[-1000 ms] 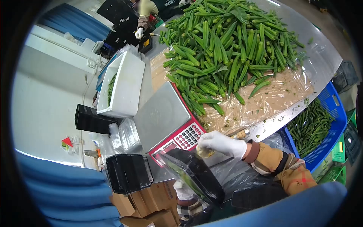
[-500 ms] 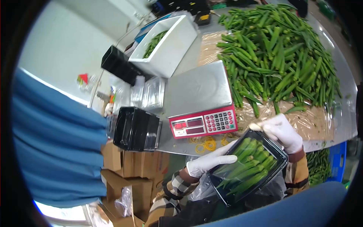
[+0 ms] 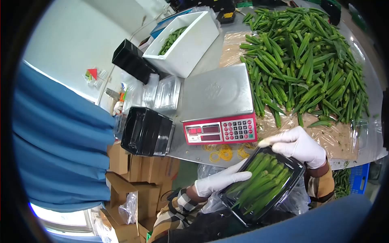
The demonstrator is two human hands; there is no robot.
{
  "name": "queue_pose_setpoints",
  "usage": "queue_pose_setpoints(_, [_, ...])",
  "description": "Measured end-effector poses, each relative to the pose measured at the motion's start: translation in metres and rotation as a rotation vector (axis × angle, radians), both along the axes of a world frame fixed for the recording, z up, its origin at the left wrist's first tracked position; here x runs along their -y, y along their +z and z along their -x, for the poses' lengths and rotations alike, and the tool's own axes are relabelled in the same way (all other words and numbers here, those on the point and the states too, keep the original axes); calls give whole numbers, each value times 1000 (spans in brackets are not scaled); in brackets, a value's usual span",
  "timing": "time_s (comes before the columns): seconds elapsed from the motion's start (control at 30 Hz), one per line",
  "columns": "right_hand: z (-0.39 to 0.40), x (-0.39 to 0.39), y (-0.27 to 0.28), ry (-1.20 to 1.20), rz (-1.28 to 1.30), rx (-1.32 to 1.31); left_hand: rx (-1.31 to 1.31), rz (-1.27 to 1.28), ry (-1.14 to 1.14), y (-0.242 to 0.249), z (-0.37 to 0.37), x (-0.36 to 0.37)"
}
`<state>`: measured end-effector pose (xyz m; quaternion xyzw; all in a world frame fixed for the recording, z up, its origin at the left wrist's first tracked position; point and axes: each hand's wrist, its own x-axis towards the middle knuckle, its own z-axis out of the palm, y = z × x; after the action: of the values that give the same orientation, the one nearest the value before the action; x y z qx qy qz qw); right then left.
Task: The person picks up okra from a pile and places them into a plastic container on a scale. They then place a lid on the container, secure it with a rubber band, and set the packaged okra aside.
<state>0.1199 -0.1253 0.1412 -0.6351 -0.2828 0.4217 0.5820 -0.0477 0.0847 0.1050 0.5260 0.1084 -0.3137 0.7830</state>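
Observation:
A black plastic tray (image 3: 237,204) of okra (image 3: 263,176), with what looks like a clear lid over it, is tilted in front of my body. My white-gloved left hand (image 3: 221,180) grips its left side, thumb lying over the top. At the upper right corner, my white-gloved right hand (image 3: 298,146) has its fingers bent over the rim, with the fingertips near the top edge. The undersides of both hands are hidden by the tray. Just beyond the tray stands a red scale (image 3: 219,129) with a bare metal plate.
A large okra heap (image 3: 308,65) covers the right of the metal table. Yellow rubber bands (image 3: 225,153) lie by the scale. Stacked black trays (image 3: 146,131), clear lids (image 3: 167,94) and a white foam box (image 3: 184,46) stand to the left. Cardboard boxes (image 3: 150,174) sit below.
The view has shifted slightly. My right hand's fingers have moved a little left and down along the tray's top edge. Both hands stay on the tray.

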Motion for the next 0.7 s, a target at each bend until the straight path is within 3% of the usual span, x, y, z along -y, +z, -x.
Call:
queue_pose_setpoints(0.13, [-6,27,8,183,-111,122,21,-3,59,4,9,-2])
queue_pose_setpoints(0.3, [9,59,25,169,-177,304,-43,13,229,13,25,-3])
queue_pose_setpoints(0.37, [13,67,24,255,-211,695,-33,-28,256,6,29,-6])
queue_pose_setpoints(0.4, [21,69,17,273,-304,756,-54,-39,305,7,30,-4])
queue_pose_setpoints(0.5, [38,71,12,477,-272,690,-79,-99,409,7,34,-1])
queue_pose_setpoints(0.57, [47,58,-3,515,-246,398,-57,-156,441,-5,41,-10])
queue_pose_setpoints(0.7, [48,48,-11,256,-301,306,61,-236,553,13,17,-28])
